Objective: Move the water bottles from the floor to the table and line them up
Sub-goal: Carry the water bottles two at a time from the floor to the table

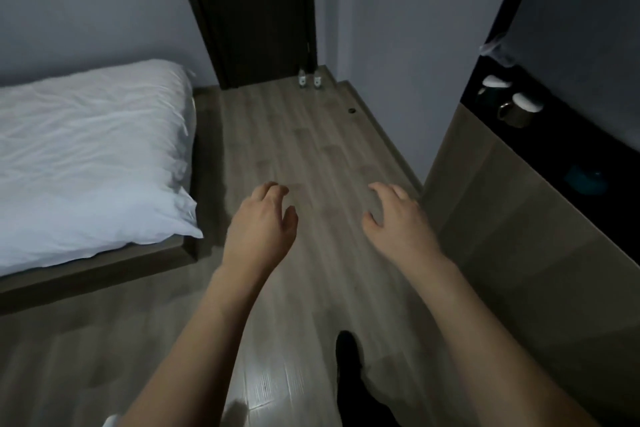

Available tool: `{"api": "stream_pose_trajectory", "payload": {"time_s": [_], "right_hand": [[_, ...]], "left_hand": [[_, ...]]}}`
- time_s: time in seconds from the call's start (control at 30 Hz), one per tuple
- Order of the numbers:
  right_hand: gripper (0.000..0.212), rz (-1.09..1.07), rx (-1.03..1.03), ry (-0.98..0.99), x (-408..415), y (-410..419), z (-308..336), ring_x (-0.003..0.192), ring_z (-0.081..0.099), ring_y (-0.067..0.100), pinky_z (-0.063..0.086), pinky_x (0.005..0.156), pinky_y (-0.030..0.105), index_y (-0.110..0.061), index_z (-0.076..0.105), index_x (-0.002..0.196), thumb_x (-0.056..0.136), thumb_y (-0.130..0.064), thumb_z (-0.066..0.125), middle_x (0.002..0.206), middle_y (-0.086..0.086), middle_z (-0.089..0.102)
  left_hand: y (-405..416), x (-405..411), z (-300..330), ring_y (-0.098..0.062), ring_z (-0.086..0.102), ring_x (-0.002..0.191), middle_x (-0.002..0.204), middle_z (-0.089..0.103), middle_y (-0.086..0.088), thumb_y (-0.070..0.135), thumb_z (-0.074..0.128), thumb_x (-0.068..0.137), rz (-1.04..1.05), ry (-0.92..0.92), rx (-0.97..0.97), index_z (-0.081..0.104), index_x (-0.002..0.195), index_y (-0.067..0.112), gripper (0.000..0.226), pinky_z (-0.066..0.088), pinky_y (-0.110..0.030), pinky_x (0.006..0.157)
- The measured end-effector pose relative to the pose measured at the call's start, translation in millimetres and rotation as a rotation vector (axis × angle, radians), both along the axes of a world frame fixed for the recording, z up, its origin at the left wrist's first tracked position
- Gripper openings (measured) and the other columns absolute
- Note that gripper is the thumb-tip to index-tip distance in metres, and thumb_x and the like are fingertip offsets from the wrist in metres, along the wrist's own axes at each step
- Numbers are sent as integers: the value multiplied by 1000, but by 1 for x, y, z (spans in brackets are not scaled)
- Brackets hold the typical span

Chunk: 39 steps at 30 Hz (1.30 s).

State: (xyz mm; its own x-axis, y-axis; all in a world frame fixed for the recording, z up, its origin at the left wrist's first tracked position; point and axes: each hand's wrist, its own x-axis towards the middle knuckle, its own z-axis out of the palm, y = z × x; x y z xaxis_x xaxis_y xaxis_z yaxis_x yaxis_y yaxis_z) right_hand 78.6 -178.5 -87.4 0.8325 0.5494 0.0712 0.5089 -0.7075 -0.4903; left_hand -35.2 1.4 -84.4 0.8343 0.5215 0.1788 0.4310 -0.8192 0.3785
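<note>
Two small clear water bottles stand side by side on the wooden floor by the dark door, the left bottle (302,79) next to the right bottle (317,79). Both are far ahead of me. My left hand (261,224) and my right hand (398,218) are stretched out in front at mid-frame, fingers loosely curled, each holding nothing. The hands are well short of the bottles.
A bed with a white duvet (86,156) fills the left side. A wood-fronted cabinet (512,218) with a dark shelf holding mugs (512,113) stands on the right. A dark door (259,10) is straight ahead. My dark-trousered leg (349,357) shows at the bottom.
</note>
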Motion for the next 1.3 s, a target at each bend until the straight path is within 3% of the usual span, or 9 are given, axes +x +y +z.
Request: {"api": "stream_pose_trajectory", "payload": {"time_s": [0.3,0.63,1.3], "right_hand": [[52,82,29,-21,152,99,17,121,50,25,38,98,33,-17,44,139,90,-30,54,137,6,50],[52,140,19,-4,273,198,20,120,51,27,42,99,35,-15,46,138,89,-29,56,137,8,50],[52,134,25,-22,544,493,30,122,50,22,41,100,34,-16,45,139,90,-28,54,140,3,48]], "left_hand": [[93,154,29,-26,60,113,134,57,-7,27,57,96,12,-23,78,57,131,11,39,50,-38,89],[191,257,24,-28,60,113,131,59,-8,26,58,94,68,-26,39,59,129,10,38,49,-38,89],[488,538,22,-19,59,114,137,55,-2,30,54,97,37,-40,21,55,134,15,40,52,-33,89]]}}
